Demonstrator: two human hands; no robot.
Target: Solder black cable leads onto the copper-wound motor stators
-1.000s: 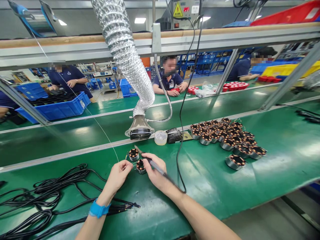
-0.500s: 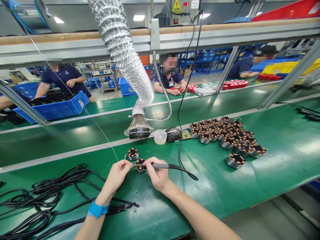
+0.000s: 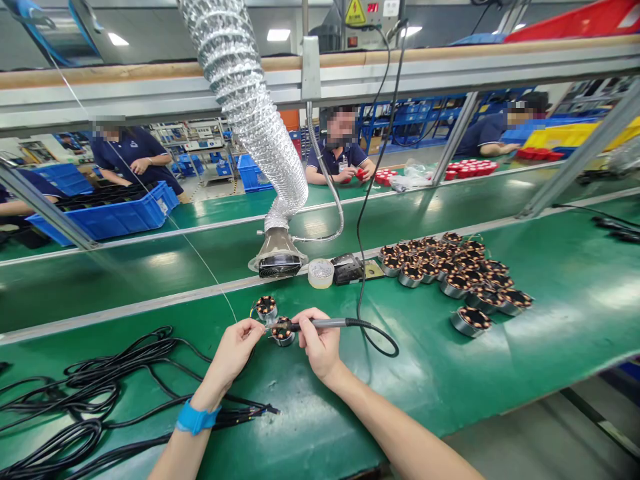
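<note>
Right hand (image 3: 320, 343) grips soldering iron (image 3: 323, 323); left hand (image 3: 236, 348) pinches fine wire (image 3: 205, 260). Beneath both: green bench top (image 3: 400, 407). Ahead: foil duct (image 3: 250, 100), seated co-worker (image 3: 325, 167) beyond.

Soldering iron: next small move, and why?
I'd hold the soldering iron steady and ease the thin strand toward its tip. The right hand points it across the nearer copper-wound ring at the left hand's pinch, where the strand leads; whether they touch is too small to tell.
</note>
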